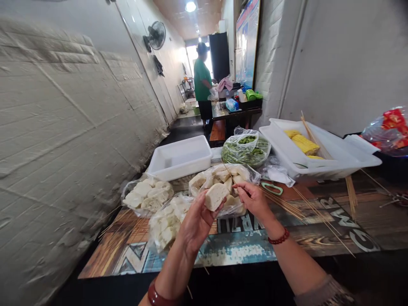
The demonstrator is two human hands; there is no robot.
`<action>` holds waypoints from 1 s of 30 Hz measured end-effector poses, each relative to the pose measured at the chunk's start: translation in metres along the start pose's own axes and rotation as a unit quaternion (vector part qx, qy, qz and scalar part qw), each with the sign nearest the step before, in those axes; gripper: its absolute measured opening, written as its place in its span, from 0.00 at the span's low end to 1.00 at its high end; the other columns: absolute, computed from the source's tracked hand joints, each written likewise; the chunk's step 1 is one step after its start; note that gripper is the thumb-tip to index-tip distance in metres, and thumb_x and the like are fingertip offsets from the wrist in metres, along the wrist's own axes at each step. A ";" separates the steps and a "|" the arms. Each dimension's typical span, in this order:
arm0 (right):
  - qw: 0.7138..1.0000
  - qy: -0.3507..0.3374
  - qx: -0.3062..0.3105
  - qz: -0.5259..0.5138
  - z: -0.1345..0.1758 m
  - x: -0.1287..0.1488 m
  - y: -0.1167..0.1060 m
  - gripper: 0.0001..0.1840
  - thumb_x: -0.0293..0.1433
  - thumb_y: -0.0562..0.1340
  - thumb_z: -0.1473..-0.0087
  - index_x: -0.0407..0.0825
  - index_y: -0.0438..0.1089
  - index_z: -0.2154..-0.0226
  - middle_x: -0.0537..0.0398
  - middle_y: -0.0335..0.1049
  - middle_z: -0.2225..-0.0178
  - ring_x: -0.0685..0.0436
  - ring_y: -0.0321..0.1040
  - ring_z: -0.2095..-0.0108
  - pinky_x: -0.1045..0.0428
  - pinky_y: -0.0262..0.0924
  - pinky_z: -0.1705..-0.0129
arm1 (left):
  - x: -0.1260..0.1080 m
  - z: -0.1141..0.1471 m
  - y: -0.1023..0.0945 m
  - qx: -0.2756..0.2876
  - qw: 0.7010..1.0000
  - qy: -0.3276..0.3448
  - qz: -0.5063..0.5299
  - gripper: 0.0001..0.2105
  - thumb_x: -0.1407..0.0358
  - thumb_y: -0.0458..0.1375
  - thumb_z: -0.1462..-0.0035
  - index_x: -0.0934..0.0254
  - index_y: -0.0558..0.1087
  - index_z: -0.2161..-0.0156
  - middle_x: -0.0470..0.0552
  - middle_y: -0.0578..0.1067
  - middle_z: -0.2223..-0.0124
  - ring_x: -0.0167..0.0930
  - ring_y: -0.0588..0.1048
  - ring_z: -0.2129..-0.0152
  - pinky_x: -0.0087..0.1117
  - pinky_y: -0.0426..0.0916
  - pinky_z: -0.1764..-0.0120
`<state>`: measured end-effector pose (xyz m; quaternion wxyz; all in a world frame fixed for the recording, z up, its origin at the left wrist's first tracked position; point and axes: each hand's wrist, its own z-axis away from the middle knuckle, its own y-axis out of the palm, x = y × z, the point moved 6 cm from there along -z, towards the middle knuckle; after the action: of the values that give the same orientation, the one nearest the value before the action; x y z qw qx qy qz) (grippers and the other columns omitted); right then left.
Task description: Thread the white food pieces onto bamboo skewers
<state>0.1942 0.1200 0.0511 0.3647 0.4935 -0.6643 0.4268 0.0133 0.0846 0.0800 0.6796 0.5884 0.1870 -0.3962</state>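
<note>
My left hand [198, 225] holds a white bread slice [217, 197] upright between thumb and fingers. Pinched in my right hand [255, 203] is a thin wooden skewer [227, 171] that slants up and to the left, just beyond the slice; I cannot tell whether it touches it. Right behind both hands lies an open plastic bag of bread slices [240, 171]. To the left are a second bag of pale slices [148, 194] and a nearer bag of pale pieces [166, 227]. Loose wooden skewers [283, 202] lie right of my right hand.
Behind the bags stand a white tub [181, 159], a bag of green vegetables [245, 151] and a white tray [347, 163] holding corn [304, 144]. Green-handled scissors [271, 188] lie on the patterned table [236, 250]. A person in green [202, 80] stands farther back.
</note>
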 end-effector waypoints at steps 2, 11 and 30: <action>1.000 -0.016 -0.005 0.014 0.001 0.000 0.001 0.15 0.36 0.57 0.41 0.47 0.76 0.62 0.56 0.74 0.76 0.47 0.69 0.76 0.54 0.63 0.73 | 0.007 0.008 -0.004 -0.021 0.999 -0.021 0.013 0.12 0.63 0.62 0.42 0.65 0.74 0.55 0.55 0.79 0.50 0.39 0.79 0.55 0.34 0.77 0.55; 0.991 -0.061 -0.075 0.094 0.016 0.019 -0.027 0.16 0.37 0.56 0.38 0.50 0.77 0.58 0.50 0.81 0.64 0.40 0.77 0.63 0.47 0.69 0.61 | -0.006 0.039 -0.019 -0.024 0.998 -0.001 0.051 0.18 0.69 0.62 0.44 0.66 0.72 0.48 0.58 0.77 0.46 0.40 0.79 0.55 0.37 0.74 0.51; 0.899 -0.118 0.168 0.388 0.077 -0.001 -0.074 0.15 0.28 0.55 0.37 0.53 0.79 0.62 0.49 0.75 0.66 0.40 0.73 0.65 0.48 0.66 0.61 | 0.009 0.001 0.016 0.043 0.994 -0.035 0.098 0.14 0.67 0.57 0.40 0.69 0.72 0.50 0.59 0.79 0.52 0.36 0.79 0.58 0.38 0.75 0.51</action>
<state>0.2613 0.0377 0.0368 0.0010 0.2972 -0.7595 0.5786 0.0307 0.0806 0.0836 0.6950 0.6184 0.0873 -0.3563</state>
